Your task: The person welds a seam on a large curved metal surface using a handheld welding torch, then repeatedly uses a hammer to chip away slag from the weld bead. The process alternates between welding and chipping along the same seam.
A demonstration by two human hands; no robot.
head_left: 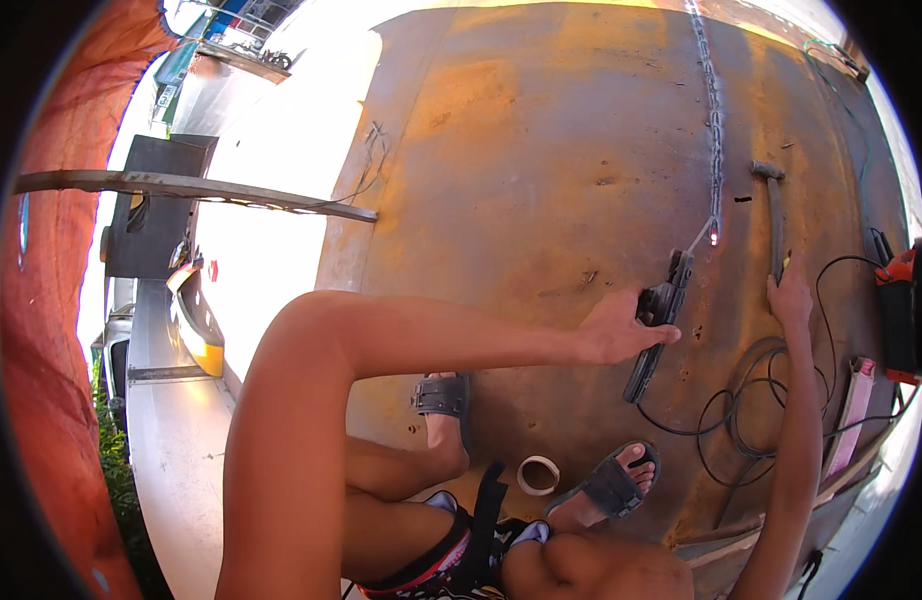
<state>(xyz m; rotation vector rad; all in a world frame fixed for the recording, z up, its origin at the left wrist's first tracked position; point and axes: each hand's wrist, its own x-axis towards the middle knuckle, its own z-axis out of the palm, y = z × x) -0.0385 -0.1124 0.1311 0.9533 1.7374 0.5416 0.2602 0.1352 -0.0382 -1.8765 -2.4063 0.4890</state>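
My left hand (626, 328) is closed around a black welding electrode holder (661, 315). A thin electrode (700, 235) sticks out of its far end. A bright glowing spot (714, 239) shows beside the electrode's tip, at the near end of a rough weld bead (715, 120) that runs away across the rusty steel plate (501, 150). To the right of the bead lies a hammer (776, 215), its head pointing away from me. My right hand (792, 296) is closed on the near end of its handle.
A black cable (731, 425) loops near my right forearm. An orange and black machine (896, 300) and a pinkish long box (851, 415) stand at the right. A pale ring (538, 476) lies between my sandalled feet. A metal bar (201, 190) juts in from the left, near an orange tarp (51, 330).
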